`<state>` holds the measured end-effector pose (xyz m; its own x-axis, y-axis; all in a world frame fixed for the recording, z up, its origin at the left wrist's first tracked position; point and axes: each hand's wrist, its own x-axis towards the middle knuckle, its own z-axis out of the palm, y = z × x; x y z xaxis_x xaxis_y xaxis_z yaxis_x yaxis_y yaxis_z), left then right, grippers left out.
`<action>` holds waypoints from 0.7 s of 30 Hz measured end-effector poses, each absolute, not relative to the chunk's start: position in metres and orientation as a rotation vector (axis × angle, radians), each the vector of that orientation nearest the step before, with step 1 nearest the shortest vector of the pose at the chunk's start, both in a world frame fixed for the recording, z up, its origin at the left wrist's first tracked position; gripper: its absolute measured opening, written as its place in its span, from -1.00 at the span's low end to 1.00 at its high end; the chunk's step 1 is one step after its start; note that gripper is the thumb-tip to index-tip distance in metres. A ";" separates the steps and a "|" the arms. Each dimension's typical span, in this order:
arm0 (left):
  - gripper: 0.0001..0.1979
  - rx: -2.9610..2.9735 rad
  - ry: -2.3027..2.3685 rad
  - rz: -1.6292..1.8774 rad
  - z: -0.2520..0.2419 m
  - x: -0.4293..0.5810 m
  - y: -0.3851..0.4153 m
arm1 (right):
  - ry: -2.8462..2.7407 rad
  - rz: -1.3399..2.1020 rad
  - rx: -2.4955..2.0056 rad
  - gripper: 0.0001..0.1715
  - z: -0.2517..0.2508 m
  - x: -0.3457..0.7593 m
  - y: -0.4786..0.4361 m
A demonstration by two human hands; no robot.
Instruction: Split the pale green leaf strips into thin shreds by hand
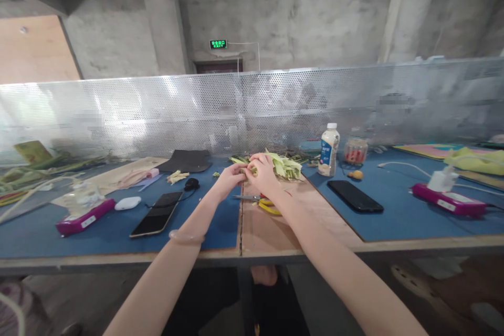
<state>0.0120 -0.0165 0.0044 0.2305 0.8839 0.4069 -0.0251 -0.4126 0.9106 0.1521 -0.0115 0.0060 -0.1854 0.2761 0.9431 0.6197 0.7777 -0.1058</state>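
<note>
Working from afar, I see the right hand's fingers closed around a pale-green piece above the table; the left hand's fingertips meet it, grip impossible to tell. The leafy heap, running roughly left-to-right, lies just right, nearer the right hand.

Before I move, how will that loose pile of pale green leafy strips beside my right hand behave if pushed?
The pale green leafy strips look thin, so they'd probably flex and weigh little. Being loosely heaped, they may slide apart rather than shift together.
</note>
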 end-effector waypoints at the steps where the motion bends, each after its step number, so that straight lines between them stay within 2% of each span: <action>1: -0.64 1.642 0.817 1.314 0.004 0.012 -0.016 | -1.770 -0.348 -0.697 -0.91 0.005 0.152 -0.011; 21: -0.59 1.582 0.724 1.324 0.007 0.013 -0.019 | -1.757 -0.272 -0.653 -0.81 0.003 0.150 -0.011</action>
